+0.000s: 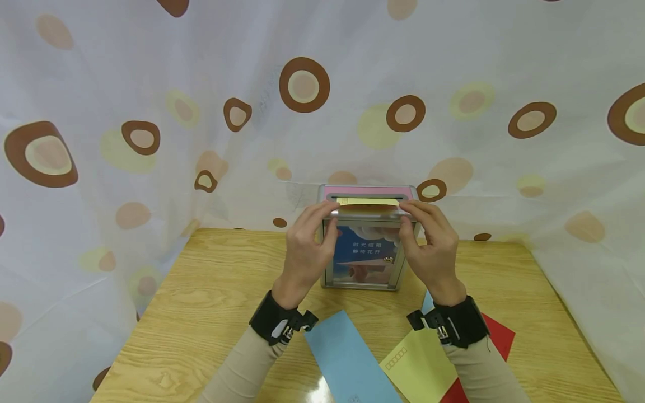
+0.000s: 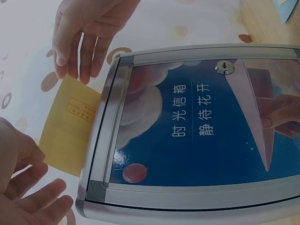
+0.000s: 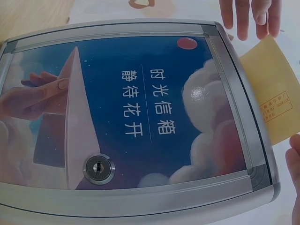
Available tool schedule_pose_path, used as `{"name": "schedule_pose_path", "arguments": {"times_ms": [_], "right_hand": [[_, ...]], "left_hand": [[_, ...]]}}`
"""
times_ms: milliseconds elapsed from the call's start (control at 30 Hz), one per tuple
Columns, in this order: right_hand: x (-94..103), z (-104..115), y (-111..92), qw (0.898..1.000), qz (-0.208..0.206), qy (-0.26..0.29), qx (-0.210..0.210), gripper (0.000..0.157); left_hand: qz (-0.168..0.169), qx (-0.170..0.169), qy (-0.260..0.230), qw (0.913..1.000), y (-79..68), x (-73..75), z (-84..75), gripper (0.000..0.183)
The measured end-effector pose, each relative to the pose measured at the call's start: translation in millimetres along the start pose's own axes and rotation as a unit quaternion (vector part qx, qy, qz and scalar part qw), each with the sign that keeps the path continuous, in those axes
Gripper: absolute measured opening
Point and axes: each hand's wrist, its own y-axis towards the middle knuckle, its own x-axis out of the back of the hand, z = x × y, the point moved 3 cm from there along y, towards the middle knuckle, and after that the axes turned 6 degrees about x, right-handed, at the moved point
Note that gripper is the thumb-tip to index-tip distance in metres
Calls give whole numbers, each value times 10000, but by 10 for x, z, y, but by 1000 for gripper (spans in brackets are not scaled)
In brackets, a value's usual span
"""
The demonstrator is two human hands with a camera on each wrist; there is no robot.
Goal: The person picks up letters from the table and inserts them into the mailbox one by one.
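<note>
A yellow envelope (image 1: pixel 370 201) stands partly in the slot on top of a pink, silver-framed letter box (image 1: pixel 365 286). My left hand (image 1: pixel 309 243) holds the envelope's left end at the fingertips, and my right hand (image 1: pixel 430 246) holds its right end. Red printing shows on the part of the envelope (image 2: pixel 68 133) above the box in the left wrist view; its lower part is hidden inside. The box front bears a blue picture panel (image 3: pixel 108 84) with white characters and a small round lock (image 3: pixel 99 168).
On the wooden table (image 1: pixel 216 302), a light blue envelope (image 1: pixel 347 358) lies in front of the box. To its right, another yellow envelope (image 1: pixel 420 364) overlaps red paper (image 1: pixel 499 336), partly hidden under my right forearm. A white patterned cloth (image 1: pixel 347 145) hangs behind the box.
</note>
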Motion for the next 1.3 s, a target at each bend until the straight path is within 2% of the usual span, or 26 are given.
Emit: {"name": "schedule_pose_path", "arguments": {"times_ms": [233,833,1300], "right_hand": [[-12,-7,-2,9999,69,-72,-53,27],[-40,-70,-25,9998,144,-161,-44,29],[-38,-58,57,9992,163,-328,-174,29]], "left_hand": [[171,156,-20,9997,-20,-13,18,28],[357,298,-3,9989,-25,-38,41,31],[510,447,166,9976,5,-55,36,32]]}}
